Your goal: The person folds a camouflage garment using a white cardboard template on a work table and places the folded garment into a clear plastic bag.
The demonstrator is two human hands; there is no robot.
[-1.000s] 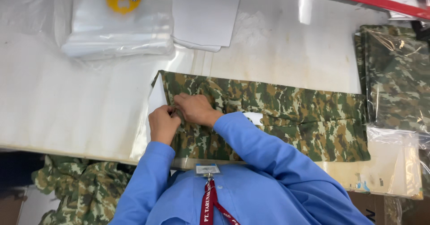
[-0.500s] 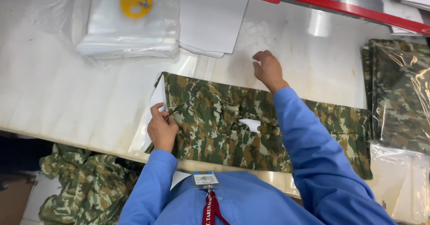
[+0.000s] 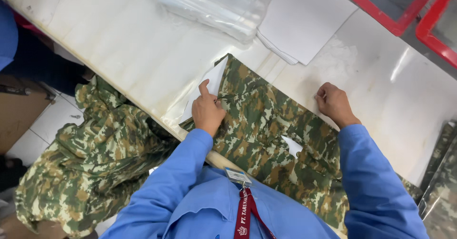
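The left hand [image 3: 208, 111] lies palm down on the camouflage garment [image 3: 266, 125], so the cloth under its fingers is hidden. The right hand [image 3: 334, 103] is curled, its fingertips tucked out of sight against the garment's far edge. Beyond the right fingers, the stack of white sheets [image 3: 304, 25] and the clear plastic bags [image 3: 214, 8] run off the top edge. Below the left fingers, the pile of camouflage cloth [image 3: 90, 167] is cut off at the bottom.

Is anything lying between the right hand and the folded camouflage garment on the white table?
Nothing visible. The right hand rests at the far edge of the folded camouflage garment, seemingly touching it; the left hand presses its left end on the white table.
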